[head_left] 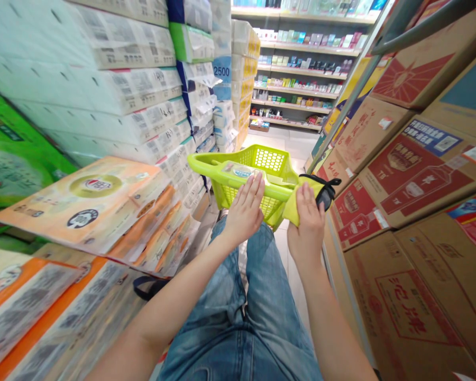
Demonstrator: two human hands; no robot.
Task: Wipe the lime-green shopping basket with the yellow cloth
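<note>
A lime-green shopping basket or cart (271, 159) with perforated walls stands in front of my legs. My left hand (247, 205) lies on its handle, beside a label, with the fingers stretched out and close together. On the right end of the handle, my right hand (308, 214) rests over a yellow cloth (291, 209), its fingers extended. Next to that hand is a black item with a cord (326, 190), apparently sunglasses or a pouch; its exact form is hard to make out. Whether the cloth is gripped or only pressed under the palm is unclear.
Stacked white tissue packs (130, 47) line the left side, with an orange pack (91, 196) jutting out lower down. Brown cartons (412, 296) and a grey metal rail (347, 106) border the right. Shelves of small boxed goods (297, 47) stand across the aisle's far end.
</note>
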